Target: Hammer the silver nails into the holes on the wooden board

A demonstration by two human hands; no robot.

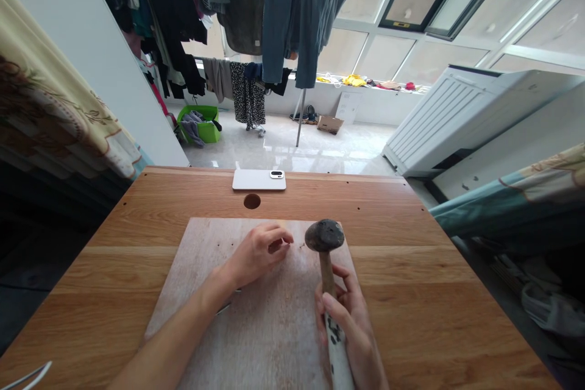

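My right hand (346,311) is wrapped round the handle of a mallet (325,235) with a dark, rounded head and a worn, partly white-painted handle. The mallet's head points away from me, above the right side of a pale wooden board (269,329). Over the far part of the board, my left hand (262,250) has thumb and forefinger brought together in a pinch; what they hold, if anything, is too small to make out. Just right of those fingertips a tiny nail-like piece (301,245) shows on the board. Thin metal pieces (223,308) lie beside my left forearm.
The board rests on a wooden table (411,292). A white phone (258,180) lies near the table's far edge, behind a round hole (251,201). A white cable (31,376) is at the near left. Beyond stand a laundry rack (299,119) and a green basket (210,132).
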